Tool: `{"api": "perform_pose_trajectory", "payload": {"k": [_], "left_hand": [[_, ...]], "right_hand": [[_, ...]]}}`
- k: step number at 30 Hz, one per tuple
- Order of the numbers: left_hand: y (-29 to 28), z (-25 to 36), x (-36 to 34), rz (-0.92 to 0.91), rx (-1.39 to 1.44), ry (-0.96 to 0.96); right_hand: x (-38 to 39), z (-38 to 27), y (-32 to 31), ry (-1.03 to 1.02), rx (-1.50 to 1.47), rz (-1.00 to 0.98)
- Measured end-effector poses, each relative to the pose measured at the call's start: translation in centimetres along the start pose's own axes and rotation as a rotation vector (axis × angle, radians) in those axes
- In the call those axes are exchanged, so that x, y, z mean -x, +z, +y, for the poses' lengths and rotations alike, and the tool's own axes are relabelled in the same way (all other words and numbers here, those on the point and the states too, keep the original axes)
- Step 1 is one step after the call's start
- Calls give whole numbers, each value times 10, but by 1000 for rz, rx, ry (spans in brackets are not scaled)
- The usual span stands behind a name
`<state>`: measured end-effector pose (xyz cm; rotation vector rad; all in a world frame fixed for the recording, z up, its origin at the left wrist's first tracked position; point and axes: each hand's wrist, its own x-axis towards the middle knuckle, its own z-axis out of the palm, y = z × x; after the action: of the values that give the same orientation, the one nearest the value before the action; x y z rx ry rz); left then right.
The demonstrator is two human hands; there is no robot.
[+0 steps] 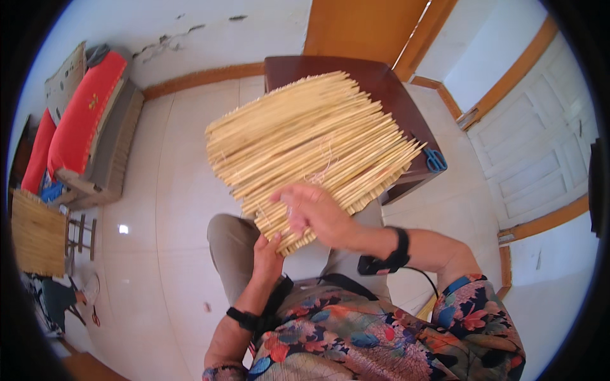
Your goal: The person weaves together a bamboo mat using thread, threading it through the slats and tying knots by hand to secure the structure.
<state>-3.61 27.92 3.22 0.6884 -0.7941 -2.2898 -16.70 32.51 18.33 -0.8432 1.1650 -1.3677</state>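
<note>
A mat of thin straw-coloured reed stalks [305,140], tied side by side with thread, slants over my lap and the dark table in front of me. Its stalk ends are uneven. My left hand [268,255] grips the mat's near corner, thumb on top and the other fingers hidden beneath. Over the near edge is my right hand [314,214], its fingers curled and slightly blurred; whatever they pinch is hidden. Loose pale thread [323,164] lies tangled on the mat just beyond that hand.
Blue-handled scissors [435,160] lie on the right edge of the dark brown table [406,105]. A red-covered sofa [86,114] stands at left. Below it are another reed mat [38,232] and a person's leg and shoe [91,289]. A white door [540,133] is at right.
</note>
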Motion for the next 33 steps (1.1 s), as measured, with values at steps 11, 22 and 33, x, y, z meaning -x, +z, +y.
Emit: {"api": "perform_pose_trajectory", "payload": {"k": [11,22,33], "left_hand": [[0,8,4,-90,39,-43],[9,17,16,-104,4,-80],[10,14,13,-4,-101,-52]], "right_hand": [[1,-41,10,5,294,-72],[19,-33,-5,55,40,-1],[26,-48,13,83,220,-7]]}}
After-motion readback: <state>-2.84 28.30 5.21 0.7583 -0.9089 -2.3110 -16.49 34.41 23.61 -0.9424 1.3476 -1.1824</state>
